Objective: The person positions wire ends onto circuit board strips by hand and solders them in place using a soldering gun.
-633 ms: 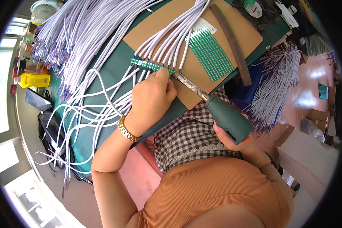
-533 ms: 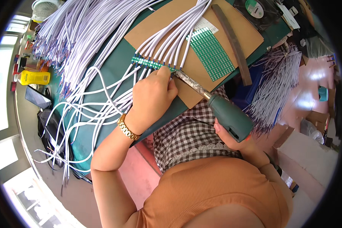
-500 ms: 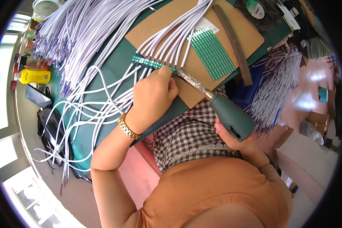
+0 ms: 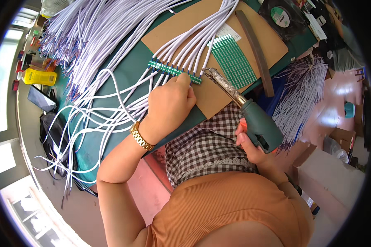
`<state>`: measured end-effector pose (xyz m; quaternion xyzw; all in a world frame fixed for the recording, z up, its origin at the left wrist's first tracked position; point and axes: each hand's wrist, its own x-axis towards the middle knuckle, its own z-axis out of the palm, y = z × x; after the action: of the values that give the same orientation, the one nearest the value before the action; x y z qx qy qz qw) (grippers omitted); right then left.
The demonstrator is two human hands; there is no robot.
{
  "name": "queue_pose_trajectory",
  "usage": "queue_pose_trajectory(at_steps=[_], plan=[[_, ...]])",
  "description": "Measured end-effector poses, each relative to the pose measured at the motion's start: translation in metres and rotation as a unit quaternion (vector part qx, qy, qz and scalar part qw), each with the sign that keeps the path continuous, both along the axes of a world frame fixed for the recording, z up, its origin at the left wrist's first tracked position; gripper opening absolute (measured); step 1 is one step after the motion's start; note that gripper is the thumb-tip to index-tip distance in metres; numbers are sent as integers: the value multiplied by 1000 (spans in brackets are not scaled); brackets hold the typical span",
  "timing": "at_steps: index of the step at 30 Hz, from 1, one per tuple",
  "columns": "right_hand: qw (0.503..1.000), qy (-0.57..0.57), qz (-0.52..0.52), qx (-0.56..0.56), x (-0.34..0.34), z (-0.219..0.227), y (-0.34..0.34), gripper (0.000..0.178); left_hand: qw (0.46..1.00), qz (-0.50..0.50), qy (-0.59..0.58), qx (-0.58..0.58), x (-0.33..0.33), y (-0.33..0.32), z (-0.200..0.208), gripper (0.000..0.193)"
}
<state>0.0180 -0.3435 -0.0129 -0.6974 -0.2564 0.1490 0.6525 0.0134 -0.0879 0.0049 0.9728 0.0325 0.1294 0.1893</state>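
A narrow green circuit board strip (image 4: 163, 67) lies on brown cardboard (image 4: 213, 98), with white cables (image 4: 184, 40) joined along its far edge and more cables along its near edge. My left hand (image 4: 171, 103) is closed in a pinch at the strip's near edge, by its right end. A dark wire end shows at the fingertips; the cable behind it is mostly hidden by the hand. My right hand (image 4: 251, 149) grips a dark green soldering gun (image 4: 262, 126). Its tip is just above the strip's right end, seemingly apart from it.
A green panel of boards (image 4: 233, 61) and a brown bar (image 4: 257, 55) lie on the cardboard. A large bundle of white cables (image 4: 90, 37) covers the table's far left. A yellow bottle (image 4: 39, 77) and a phone (image 4: 42, 98) are left. More cables (image 4: 303, 99) hang at right.
The soldering gun's tip has lifted off the strip's right end and shifted right. My left hand stays pinched at the strip. The whole view has shifted slightly.
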Motion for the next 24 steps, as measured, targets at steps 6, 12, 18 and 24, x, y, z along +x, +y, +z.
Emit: queue_pose_trajectory(at_steps=[6, 12, 18, 24], plan=[[995, 81, 19, 58, 0, 1, 2, 32, 999, -13, -30, 9, -1, -2, -1, 15], [991, 122, 36, 50, 2, 3, 2, 32, 999, 13, -42, -32, 0, -2, -2, 19], [994, 79, 64, 44, 3, -4, -3, 33, 995, 49, -3, -90, 5, 0, 4, 17], [995, -17, 88, -50, 5, -17, -10, 24, 998, 35, 16, -41, 10, -1, 8, 12]])
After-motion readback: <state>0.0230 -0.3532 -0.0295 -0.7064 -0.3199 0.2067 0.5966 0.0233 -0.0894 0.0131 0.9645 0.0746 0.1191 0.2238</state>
